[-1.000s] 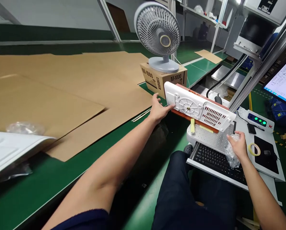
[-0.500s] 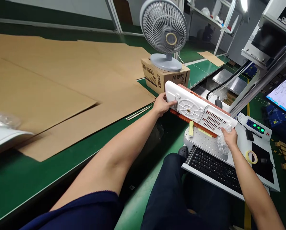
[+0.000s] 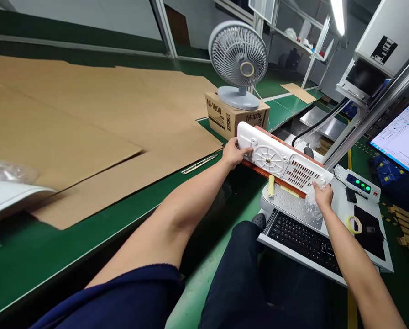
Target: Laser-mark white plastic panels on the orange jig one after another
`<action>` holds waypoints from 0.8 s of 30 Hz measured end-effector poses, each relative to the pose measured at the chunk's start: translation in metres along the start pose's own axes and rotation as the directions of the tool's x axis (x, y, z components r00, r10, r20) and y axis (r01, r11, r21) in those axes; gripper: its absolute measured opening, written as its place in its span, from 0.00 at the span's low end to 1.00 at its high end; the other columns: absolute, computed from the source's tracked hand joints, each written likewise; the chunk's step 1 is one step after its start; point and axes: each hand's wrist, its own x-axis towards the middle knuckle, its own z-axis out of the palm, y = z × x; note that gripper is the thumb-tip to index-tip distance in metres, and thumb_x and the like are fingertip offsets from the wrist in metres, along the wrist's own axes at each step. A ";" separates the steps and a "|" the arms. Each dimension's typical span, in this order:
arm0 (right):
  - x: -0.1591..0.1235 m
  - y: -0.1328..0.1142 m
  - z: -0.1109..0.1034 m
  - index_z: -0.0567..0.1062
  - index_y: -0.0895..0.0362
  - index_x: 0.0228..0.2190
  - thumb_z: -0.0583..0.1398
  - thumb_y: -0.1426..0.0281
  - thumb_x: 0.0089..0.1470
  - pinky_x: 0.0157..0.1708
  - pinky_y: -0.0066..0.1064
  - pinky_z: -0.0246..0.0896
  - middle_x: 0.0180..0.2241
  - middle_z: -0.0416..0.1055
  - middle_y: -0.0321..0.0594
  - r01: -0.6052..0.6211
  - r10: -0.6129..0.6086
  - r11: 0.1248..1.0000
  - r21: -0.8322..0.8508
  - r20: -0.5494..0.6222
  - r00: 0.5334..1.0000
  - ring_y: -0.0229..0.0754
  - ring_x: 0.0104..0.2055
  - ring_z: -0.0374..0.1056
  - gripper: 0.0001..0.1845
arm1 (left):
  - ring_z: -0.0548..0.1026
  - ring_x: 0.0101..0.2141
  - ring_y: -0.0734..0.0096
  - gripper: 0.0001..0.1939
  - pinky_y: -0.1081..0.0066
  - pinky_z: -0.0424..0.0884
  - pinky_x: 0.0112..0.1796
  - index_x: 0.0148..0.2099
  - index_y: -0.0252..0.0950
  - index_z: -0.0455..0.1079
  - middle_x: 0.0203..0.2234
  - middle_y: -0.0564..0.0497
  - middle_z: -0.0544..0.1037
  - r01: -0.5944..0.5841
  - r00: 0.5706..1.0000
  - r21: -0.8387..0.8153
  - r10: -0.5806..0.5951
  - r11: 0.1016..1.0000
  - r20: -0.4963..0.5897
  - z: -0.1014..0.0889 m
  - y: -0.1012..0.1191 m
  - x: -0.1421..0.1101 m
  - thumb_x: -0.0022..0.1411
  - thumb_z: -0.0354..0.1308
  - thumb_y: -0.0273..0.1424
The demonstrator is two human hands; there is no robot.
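Note:
Both my hands grip a long white plastic panel [image 3: 280, 157] with a round ribbed hub and a block of slots. My left hand [image 3: 235, 153] closes on its left end, thumb across the face. At the lower right end, my right hand [image 3: 323, 195] holds the panel's edge, with crumpled clear plastic film [image 3: 313, 208] hanging beside the fingers. An orange-red fixture [image 3: 259, 170] shows behind and beneath the panel; whether the panel rests on it I cannot tell. A yellow clamp-like piece [image 3: 271, 186] stands at the lower edge, over a perforated metal plate [image 3: 290, 205].
A grey fan [image 3: 238, 59] stands on a cardboard box [image 3: 221, 114] beyond my left hand. Cardboard sheets [image 3: 88, 119] cover the green bench at left. Below the plate is a keyboard [image 3: 303, 237]; to the right are a tape roll [image 3: 354, 225], a monitor [image 3: 403, 132] and an overhead machine head [image 3: 365, 77].
The camera view has shifted slightly, so the fan and bench sit lower in the picture. Both hands keep their hold on the white panel, with little change in its position over the fixture.

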 end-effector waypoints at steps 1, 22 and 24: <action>0.000 -0.001 0.000 0.80 0.56 0.39 0.71 0.45 0.50 0.53 0.49 0.73 0.46 0.84 0.57 -0.003 0.003 1.000 -0.001 -0.005 1.000 0.66 0.50 0.79 0.28 | 0.79 0.53 0.46 0.41 0.52 0.76 0.56 0.61 0.34 0.74 0.55 0.38 0.82 0.003 1.000 -0.013 -0.003 1.000 -0.001 0.001 0.001 0.000 0.48 0.81 0.40; -0.012 -0.004 -0.007 0.78 0.55 0.38 0.70 0.43 0.49 0.54 0.52 0.73 0.46 0.83 0.58 -0.022 0.022 1.000 -0.006 0.012 1.000 0.65 0.50 0.79 0.29 | 0.79 0.53 0.46 0.41 0.49 0.76 0.59 0.61 0.34 0.74 0.54 0.36 0.82 -0.043 0.999 0.000 0.043 0.999 0.031 -0.015 0.011 -0.013 0.48 0.80 0.43; -0.021 -0.006 -0.010 0.78 0.55 0.38 0.70 0.43 0.49 0.54 0.51 0.73 0.46 0.83 0.58 -0.037 0.037 0.999 -0.010 0.009 0.999 0.65 0.50 0.79 0.29 | 0.79 0.53 0.46 0.41 0.48 0.76 0.60 0.61 0.33 0.74 0.55 0.35 0.82 -0.041 0.999 -0.012 0.041 0.999 0.033 -0.020 0.016 -0.020 0.47 0.80 0.43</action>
